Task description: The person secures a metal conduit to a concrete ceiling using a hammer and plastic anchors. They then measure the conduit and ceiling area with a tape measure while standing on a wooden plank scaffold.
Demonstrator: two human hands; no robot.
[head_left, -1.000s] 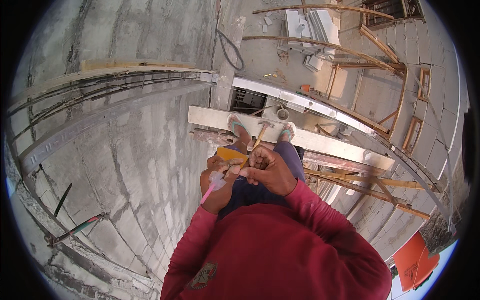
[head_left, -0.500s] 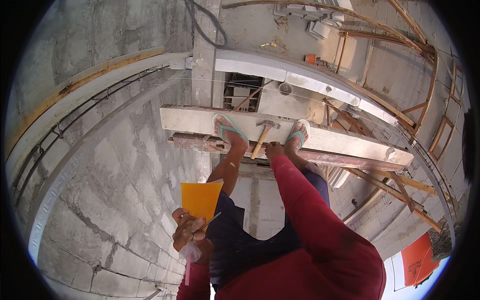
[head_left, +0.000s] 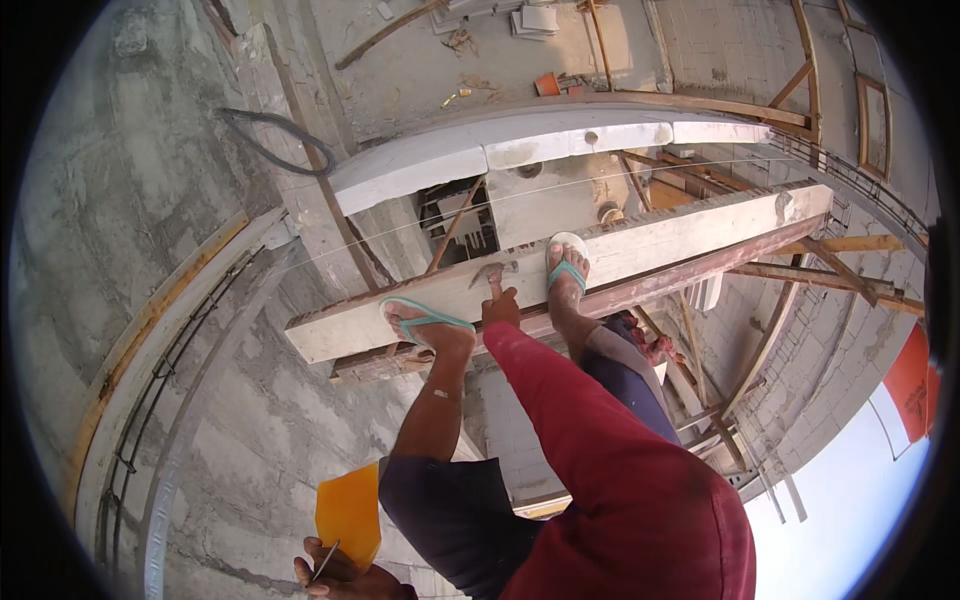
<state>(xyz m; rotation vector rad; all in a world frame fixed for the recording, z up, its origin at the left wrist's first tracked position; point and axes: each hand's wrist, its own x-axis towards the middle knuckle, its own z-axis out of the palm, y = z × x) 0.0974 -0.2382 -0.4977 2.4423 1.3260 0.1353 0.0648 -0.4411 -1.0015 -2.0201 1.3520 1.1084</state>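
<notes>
My left hand (head_left: pixel 340 578) is closed at the lower left, holding a plastic bag of orange drink (head_left: pixel 348 515). A thin metal nail (head_left: pixel 326 560) sticks out between its fingers. My right hand (head_left: pixel 501 307) reaches down between my feet and is wrapped round the handle of a claw hammer (head_left: pixel 492 273). The hammer's head rests on a pale wooden plank (head_left: pixel 690 232), with most of its handle hidden by the hand. Both my feet, in flip-flops (head_left: pixel 568 262), stand on this plank, one on each side of the hammer.
A taut string (head_left: pixel 400 228) crosses beyond the plank, in front of a white block ledge (head_left: pixel 580 140). A black cable loop (head_left: pixel 275 140) hangs on a concrete post at the upper left. Timber braces (head_left: pixel 760 345) stand below at the right. A rough block wall (head_left: pixel 250 430) rises at the left.
My right hand has taken hold of the hammer handle, and the hammer has turned more upright. My left hand with the drink bag has moved down and left. My view has tilted and shifted.
</notes>
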